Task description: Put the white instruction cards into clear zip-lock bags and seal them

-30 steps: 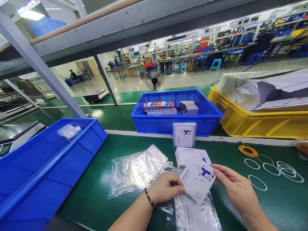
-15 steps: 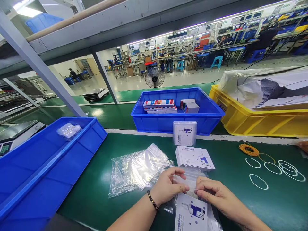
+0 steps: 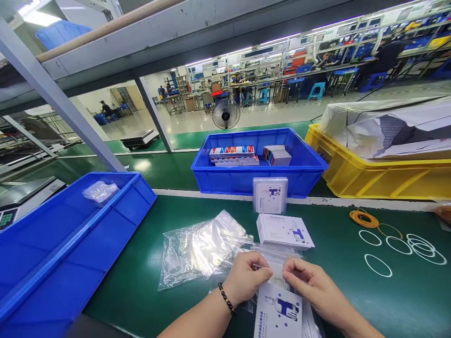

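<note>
Bag (image 3: 278,278) pinched between your two hands

Your left hand (image 3: 246,277) and right hand (image 3: 313,286) face each other low in the view, near the front of the table (image 3: 405,310). On each, the thumb and index fingers are closed together on the clear film of the bag, with a small gap between the two pinches. The bag lies flat on the table, just in front of the stack (image 3: 285,230) of booklets.

A booklet (image 3: 278,312) lies just below your fingertips, its printed side up (whether it is inside the film or on top of it, you can't tell from here). Loose bags (image 3: 211,249) are fanned out to the left of your left hand, whose wrist wears a bracelet (image 3: 226,299).

Beyond the stack, a clear-wrapped bundle (image 3: 270,195) stands upright before the blue bin (image 3: 260,182), which holds printed boxes (image 3: 232,151). Off to the right of your right hand lie rubber bands (image 3: 364,219) and white rings (image 3: 378,265), with the yellow bin (image 3: 394,183) behind them.
</note>
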`<state>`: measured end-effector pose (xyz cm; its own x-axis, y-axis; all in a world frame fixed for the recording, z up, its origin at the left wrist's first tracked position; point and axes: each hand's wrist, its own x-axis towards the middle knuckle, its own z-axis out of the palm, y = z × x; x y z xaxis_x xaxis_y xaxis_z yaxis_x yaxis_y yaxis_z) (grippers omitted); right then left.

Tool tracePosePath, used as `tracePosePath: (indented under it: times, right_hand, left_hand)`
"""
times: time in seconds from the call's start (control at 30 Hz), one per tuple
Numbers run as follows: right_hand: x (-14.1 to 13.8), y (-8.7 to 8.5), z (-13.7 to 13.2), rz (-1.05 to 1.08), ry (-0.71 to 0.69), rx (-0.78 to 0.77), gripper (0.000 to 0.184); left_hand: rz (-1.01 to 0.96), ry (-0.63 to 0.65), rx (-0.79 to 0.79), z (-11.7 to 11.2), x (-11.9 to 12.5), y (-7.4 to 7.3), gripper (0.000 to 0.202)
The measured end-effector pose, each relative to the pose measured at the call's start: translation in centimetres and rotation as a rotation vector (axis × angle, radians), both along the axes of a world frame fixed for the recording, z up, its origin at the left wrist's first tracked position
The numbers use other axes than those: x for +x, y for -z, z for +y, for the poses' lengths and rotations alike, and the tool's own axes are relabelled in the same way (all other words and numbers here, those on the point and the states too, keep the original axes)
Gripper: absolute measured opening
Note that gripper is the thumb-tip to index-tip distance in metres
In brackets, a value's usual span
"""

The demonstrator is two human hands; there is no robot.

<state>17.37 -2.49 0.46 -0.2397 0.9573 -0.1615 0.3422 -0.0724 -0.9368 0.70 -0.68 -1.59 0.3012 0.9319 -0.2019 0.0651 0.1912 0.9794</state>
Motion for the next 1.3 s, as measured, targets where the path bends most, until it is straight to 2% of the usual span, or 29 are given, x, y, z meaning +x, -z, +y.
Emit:
tracePosePath:
  times: [0.37,0.43,0.5,0.57,0.63,0.73,0.83,0.9,1.03,1.2,1.3]
  right_hand:
    - [-0.7,0.6,-0.4,-0.168,-0.076,0.272,0.029]
    - [-0.3,0.5,-0.4,-0.174,-0.116,0.307,0.029]
    - [0.3,0.4,-0.2,-0.176,-0.132,0.365,0.028]
    - [0.8,0.5,0.0,-0.199,-0.102,0.452,0.027]
    - [1.3,0.9,0.2,-0.257,-0.041,0.561,0.026]
    - [1.7,2.1,0.6,-0.415,0.074,0.734,0.026]
    - [1.8,3.3,0.9,-0.622,0.211,0.850,0.028]
    - [1.6,3.7,1.0,-0.694,0.239,0.903,0.029]
    - [1.2,3.6,0.9,-0.623,0.149,0.938,0.022]
    - [0.7,3.7,0.2,-0.381,0.042,0.802,0.020]
    - [0.4,4.1,-0.4,-0.311,-0.010,0.678,0.034]
  left_hand:
    - [0.052,0.133,0.037,-0.4,0.2,0.0,0.016]
    - [0.102,0.181,0.109,0.0,-0.3,-0.4,0.015]
    - [0.238,0.167,0.250,0.5,-1.1,-0.8,0.019]
    - [0.459,0.072,0.372,1.1,-1.9,-1.2,0.027]
    - [0.708,0.008,0.388,1.5,-2.5,-1.4,0.031]
    - [1.027,0.104,0.286,1.7,-2.9,-1.4,0.020]
    - [1.168,0.251,0.216,1.4,-2.7,-1.1,0.030]
    - [1.183,0.323,0.216,1.2,-2.6,-1.1,0.031]
    - [1.202,0.373,0.212,1.3,-2.7,-1.4,0.036]
    - [1.037,0.282,0.356,1.4,-3.2,-2.3,0.031]
    - [0.893,0.361,0.510,0.8,-3.0,-2.3,0.033]
